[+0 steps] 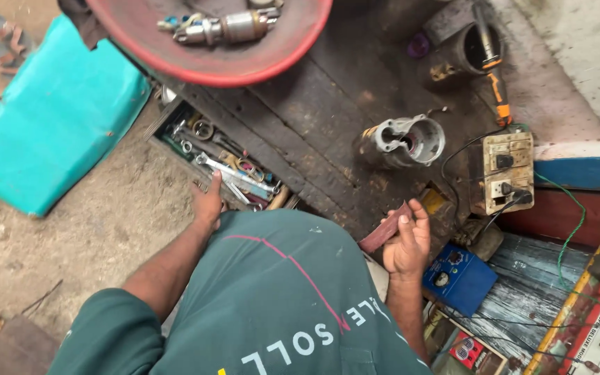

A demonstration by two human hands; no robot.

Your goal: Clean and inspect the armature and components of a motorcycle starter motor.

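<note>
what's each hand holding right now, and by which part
The right hand holds a flat reddish-brown strip, its grip at the upper end. The left hand reaches into the tool tray; whether it holds anything cannot be told.

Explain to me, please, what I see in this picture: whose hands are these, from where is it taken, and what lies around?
One camera, worn on a person's head, looks down over the green shirt, so both hands are the wearer's own. The left hand reaches into an open toolbox of spanners on the ground. The right hand holds a flat reddish strip. On the dark wooden bench ahead stands a grey metal motor housing, open on top. A red bowl holds metal parts; a switch board with sockets and a blue meter box lie on the right.
</note>
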